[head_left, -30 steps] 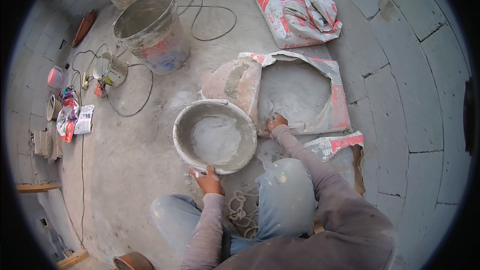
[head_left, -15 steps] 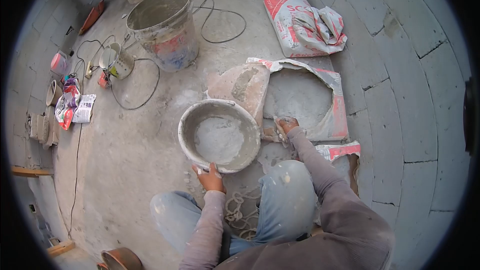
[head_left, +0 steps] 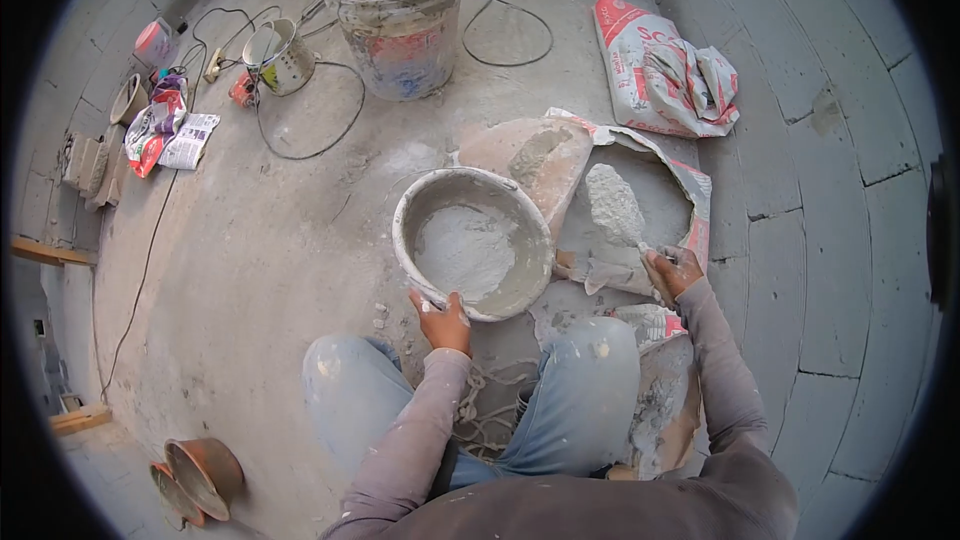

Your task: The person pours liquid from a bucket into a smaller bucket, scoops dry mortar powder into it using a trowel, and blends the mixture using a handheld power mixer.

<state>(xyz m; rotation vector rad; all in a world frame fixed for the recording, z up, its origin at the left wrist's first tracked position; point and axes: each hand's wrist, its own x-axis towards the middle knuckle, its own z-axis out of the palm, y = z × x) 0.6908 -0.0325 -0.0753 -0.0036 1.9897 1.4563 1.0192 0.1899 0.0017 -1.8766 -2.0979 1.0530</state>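
Note:
My left hand (head_left: 443, 323) grips the near rim of a round mortar-stained bucket (head_left: 536, 245), with its thumb and fingers at the edge. Pale grey powder (head_left: 465, 248) lies in the bottom of that bucket. In my right hand (head_left: 676, 272) is a trowel (head_left: 643, 247), its blade hidden under a heap of grey powder (head_left: 613, 202). The loaded blade hangs over a torn-open paper bag (head_left: 697, 187) of powder, to the right of the bucket. The bag's dusty flap (head_left: 560, 150) lies folded out toward the bucket.
A tall stained bucket (head_left: 405, 40) stands ahead, beside a looping black cable (head_left: 545, 50). A red-and-white bag (head_left: 660, 70) lies near the block wall (head_left: 800, 170). Farther left are a small pail (head_left: 285, 65) and crumpled packaging (head_left: 165, 130). Brown pots (head_left: 208, 475) sit at lower left.
My right hand has come out of the torn bag and moved right, raising the trowel with a heap of powder. The left hand stays on the bucket rim. The view has shifted.

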